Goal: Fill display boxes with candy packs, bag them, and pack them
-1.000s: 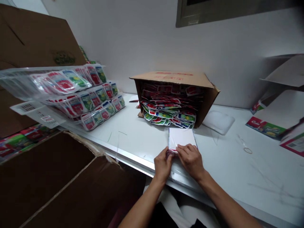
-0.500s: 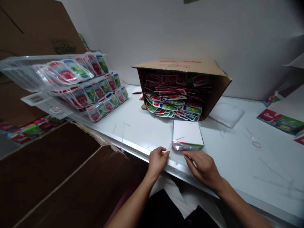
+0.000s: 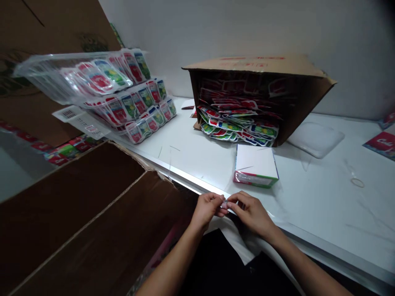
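My left hand [image 3: 207, 209] and my right hand [image 3: 250, 213] meet over the front edge of the table, thumbs and fingers pinched almost tip to tip. Between the fingertips shows a shiny bit of clear plastic film [image 3: 225, 202]; its full extent is hard to make out. Just beyond the hands lies a small carton [image 3: 257, 159] with a white top and a red and green front side. Clear film seems to cover its front. Neither hand touches the carton.
Behind the carton, an open cardboard box [image 3: 259, 68] on its side holds stacked flat printed pouches [image 3: 237, 121]. Bagged rows of similar pouches [image 3: 138, 102] stand left. A large open carton [image 3: 92, 213] fills the lower left. A folded clear bag [image 3: 317, 137] and a rubber band [image 3: 357, 182] lie right.
Both hands have drawn away from the carton's front to the table edge and come together, fingers pinched on the film. The carton sits where it was; the view has shifted.
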Demonstrator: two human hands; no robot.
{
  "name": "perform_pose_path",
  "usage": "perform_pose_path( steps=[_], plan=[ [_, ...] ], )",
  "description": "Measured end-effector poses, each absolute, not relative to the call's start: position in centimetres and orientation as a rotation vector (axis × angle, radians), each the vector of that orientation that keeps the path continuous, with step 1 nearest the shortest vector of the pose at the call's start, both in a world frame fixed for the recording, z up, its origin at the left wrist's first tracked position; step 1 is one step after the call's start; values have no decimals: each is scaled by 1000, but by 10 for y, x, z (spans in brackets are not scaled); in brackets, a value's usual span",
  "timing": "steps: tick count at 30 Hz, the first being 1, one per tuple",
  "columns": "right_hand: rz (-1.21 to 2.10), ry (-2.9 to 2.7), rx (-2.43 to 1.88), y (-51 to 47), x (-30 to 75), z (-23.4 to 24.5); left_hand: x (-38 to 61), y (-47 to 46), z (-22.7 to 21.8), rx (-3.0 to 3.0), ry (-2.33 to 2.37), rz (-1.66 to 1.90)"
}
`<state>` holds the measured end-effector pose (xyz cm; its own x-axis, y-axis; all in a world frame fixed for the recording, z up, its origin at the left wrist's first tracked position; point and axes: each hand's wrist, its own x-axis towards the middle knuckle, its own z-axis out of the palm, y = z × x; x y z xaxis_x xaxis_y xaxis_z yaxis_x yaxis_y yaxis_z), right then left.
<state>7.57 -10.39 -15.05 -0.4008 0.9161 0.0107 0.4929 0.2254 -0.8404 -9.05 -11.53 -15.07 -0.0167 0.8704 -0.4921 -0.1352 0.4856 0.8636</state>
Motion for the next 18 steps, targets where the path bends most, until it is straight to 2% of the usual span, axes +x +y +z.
perform_pose_path(
  steps=[8, 15, 18],
  plan=[
    [1217, -2083, -1321, -90, 69, -150, -84, -116, -155, 791, 1347, 930],
    [1038, -2265, -1052, -102, 74, -149, -81, -115, -157, 770, 1355, 905],
    [1168, -2164, -1040, -116, 100, -139, -82, -115, -159, 747, 1375, 906]
  ],
)
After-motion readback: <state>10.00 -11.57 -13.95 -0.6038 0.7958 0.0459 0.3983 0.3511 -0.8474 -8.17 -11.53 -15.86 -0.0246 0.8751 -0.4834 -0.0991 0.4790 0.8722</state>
